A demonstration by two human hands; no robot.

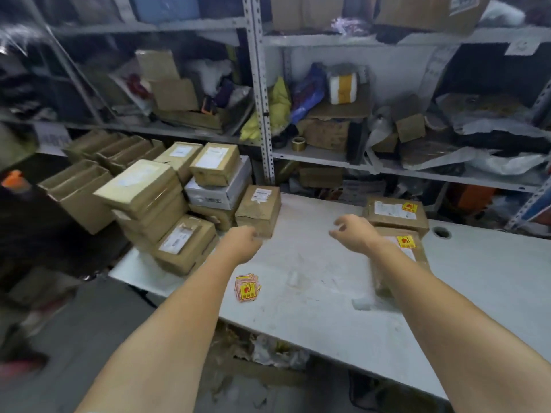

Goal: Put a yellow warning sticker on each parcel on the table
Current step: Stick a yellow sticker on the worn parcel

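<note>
A brown parcel (258, 208) with a white label and no yellow sticker stands at the back of the white table (313, 293). My left hand (243, 242) is at its near lower corner, fingers curled; contact is unclear. My right hand (354, 231) hovers open to the right of that parcel, holding nothing. A small pile of yellow warning stickers (247, 287) lies on the table under my left forearm. On the right, two parcels carry a yellow sticker: the far one (396, 216) and the near one (402, 254), partly hidden by my right arm.
A stack of several brown and white parcels (167, 204) crowds the table's left end. Metal shelves (262, 114) full of boxes and bags stand right behind the table. A round cable hole (442, 233) sits at the table's back right. Rubbish lies on the floor below.
</note>
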